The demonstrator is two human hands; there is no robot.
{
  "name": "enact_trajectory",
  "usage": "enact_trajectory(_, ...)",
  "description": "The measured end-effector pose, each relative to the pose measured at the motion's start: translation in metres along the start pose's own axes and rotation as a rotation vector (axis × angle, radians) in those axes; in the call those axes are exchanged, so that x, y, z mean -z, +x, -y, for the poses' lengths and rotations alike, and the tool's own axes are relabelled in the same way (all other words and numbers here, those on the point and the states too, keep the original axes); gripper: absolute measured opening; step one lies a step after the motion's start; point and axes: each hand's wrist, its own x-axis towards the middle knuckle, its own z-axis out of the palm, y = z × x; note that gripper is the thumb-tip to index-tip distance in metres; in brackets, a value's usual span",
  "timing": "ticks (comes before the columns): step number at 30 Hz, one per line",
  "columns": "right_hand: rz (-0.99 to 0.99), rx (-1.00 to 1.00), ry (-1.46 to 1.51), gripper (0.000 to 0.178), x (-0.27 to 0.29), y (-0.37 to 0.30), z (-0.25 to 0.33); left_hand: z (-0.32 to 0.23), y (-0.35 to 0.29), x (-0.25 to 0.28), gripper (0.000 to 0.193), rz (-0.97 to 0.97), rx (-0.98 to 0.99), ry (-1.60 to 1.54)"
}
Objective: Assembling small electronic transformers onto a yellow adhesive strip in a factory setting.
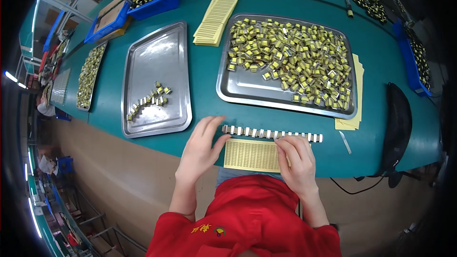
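A row of small yellow-and-silver components (pixel 266 133) lies in a line on the green table near its front edge. Just in front of the row sits a yellow sheet of small labels (pixel 250 155). My left hand (pixel 202 147) rests flat on the table at the row's left end, fingers spread, thumb touching the sheet's left edge. My right hand (pixel 297 159) lies on the sheet's right end, fingertips at the row. Whether it pinches a label I cannot see.
A big steel tray (pixel 238 93) heaped with components sits behind the row. A second steel tray (pixel 157 62) at left holds a few. Stacked label sheets (pixel 216 19), blue bins (pixel 159 0), a black fan (pixel 397 123) at right, tweezers (pixel 345 142).
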Motion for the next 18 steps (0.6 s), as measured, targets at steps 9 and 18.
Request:
enact_trajectory(9, -0.092, -0.129, 0.017, 0.024, -0.003, -0.003, -0.003, -0.088, -0.014, 0.001, 0.048, 0.394, 0.344, -1.716)
enact_trajectory(18, -0.180, -0.268, -0.003, 0.014, 0.010, -0.017, -0.007, -0.160, -0.001, 0.010, 0.032, 1.293, 0.672, -2.491)
